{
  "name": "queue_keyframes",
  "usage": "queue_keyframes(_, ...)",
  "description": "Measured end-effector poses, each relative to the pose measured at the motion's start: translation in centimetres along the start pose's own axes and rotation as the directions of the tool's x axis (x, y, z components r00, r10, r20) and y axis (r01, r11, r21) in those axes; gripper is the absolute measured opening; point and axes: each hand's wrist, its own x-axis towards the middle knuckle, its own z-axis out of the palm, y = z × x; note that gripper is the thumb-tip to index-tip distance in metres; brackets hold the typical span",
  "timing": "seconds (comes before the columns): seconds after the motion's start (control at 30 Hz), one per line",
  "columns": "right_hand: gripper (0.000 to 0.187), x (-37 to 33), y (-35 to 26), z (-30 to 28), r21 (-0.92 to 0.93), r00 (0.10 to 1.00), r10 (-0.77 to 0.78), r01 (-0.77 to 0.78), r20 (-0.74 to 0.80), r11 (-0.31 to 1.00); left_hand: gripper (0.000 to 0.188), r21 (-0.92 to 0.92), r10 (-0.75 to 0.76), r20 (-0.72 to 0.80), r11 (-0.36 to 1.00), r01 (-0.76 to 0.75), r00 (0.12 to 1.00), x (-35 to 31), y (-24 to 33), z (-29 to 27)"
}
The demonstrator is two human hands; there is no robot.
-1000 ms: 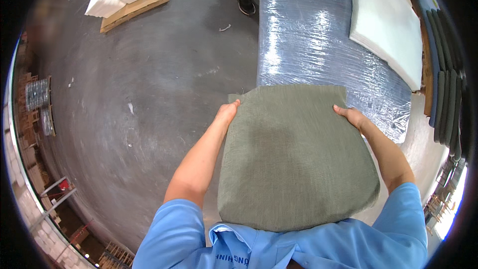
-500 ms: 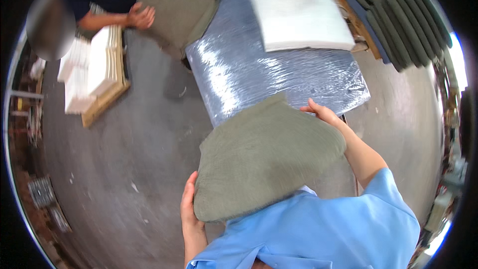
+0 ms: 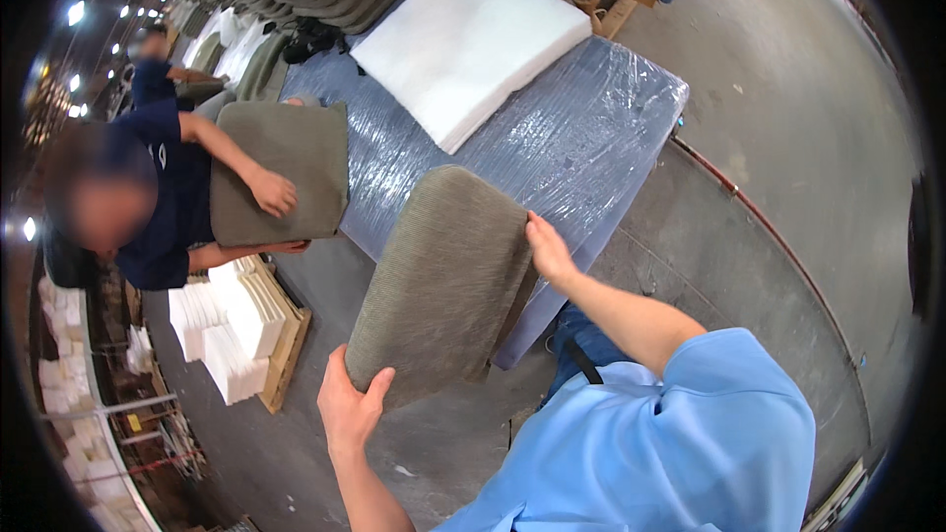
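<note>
While the left hand [image 3: 350,404] wraps the grey-green cushion [image 3: 443,281] at its end away from the film-wrapped table [image 3: 616,113], thumb spread wide, the right hand [image 3: 552,251] grips the edge nearer that table, fingers close together, thumb kinda hard to see. Cushion's tilted up in front of the table. White pad [image 3: 473,49] lies on it, co-worker [image 3: 163,182] stands left of it.

cushion [image 3: 439,286]: olive-grey, fine ribbed weave | tabletop [image 3: 616,103]: blue-grey, glossy streaks | padding [image 3: 478,39]: white | shirt [image 3: 690,433]: light blue
</note>
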Motion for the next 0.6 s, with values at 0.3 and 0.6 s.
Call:
queue_keyframes(0.3,0.085,-8.1,-9.8,7.9,0.055,0.975,-0.223,0.224,-0.028,0.973,0.066,0.048,0.056,0.004,0.997,-0.056,0.998,3.6,2.6,1.9)
queue_keyframes(0.6,0.076,-3.0,-7.5,7.0,0.009,0.998,-0.066,0.066,-0.024,0.998,0.066,-0.093,0.017,0.106,0.996,-0.007,0.994,1.4,4.4,3.1)
